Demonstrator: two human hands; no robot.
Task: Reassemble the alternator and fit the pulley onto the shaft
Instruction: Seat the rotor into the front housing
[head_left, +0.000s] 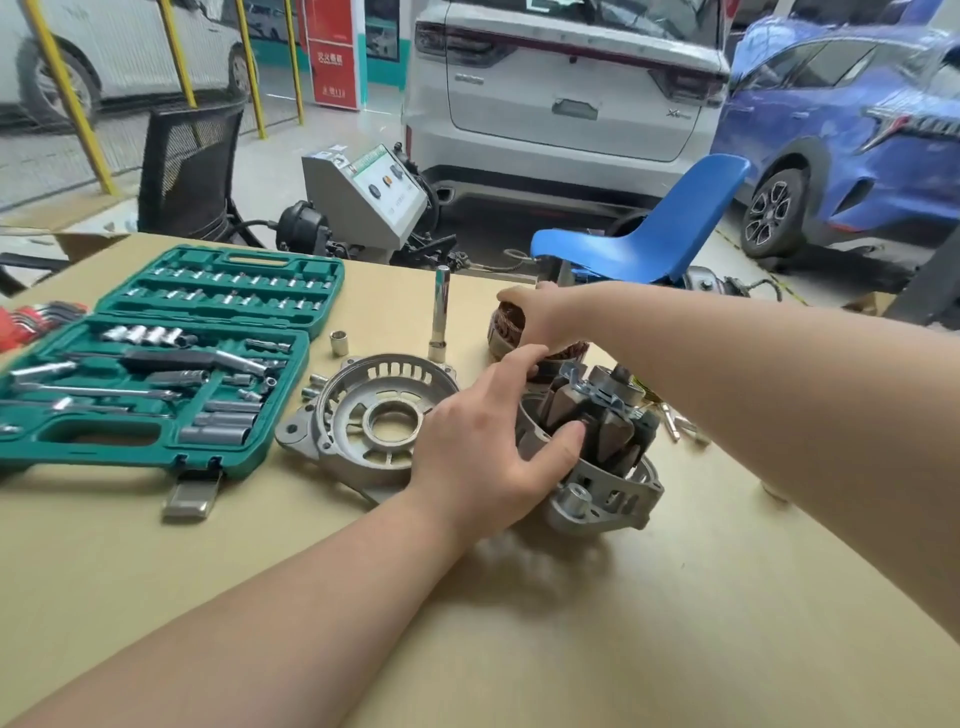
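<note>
The rotor (597, 415) sits in a housing half (608, 493) at mid-table, slightly tilted. The left hand (488, 447) grips its near side, thumb curled on a claw pole. Just behind, the right hand (540, 322) curls round the copper-wound stator (506, 330). The other housing half (374, 421) lies flat to the left, a tall socket (440, 312) upright behind it. An open green socket case (156, 364) lies further left. The table (467, 623) is tan board. Beyond stand a blue chair (649, 234), a grey tester (374, 197), a white car (566, 88) with an unreadable badge, and a red sign (332, 52), writing too blurred to read.
</note>
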